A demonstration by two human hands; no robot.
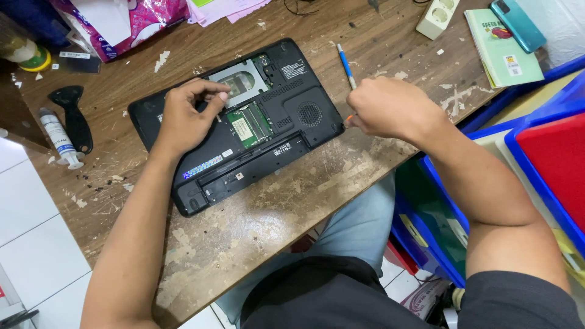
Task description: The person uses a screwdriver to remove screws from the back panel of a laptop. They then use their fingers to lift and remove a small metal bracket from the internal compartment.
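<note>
Worn wooden table [274, 219]: one opened laptop [244, 122], two hands on it.

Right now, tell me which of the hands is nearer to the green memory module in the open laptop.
Left. The left hand rests on the laptop right beside the memory module, fingertips at the drive bay above it. The right hand is off the laptop's right edge, gripping a tool.

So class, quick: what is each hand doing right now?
Left hand: fingers pinched at the upturned black laptop's open bay; holding anything, cannot tell.
Right hand: closed, holding an orange-tipped tool.
</note>
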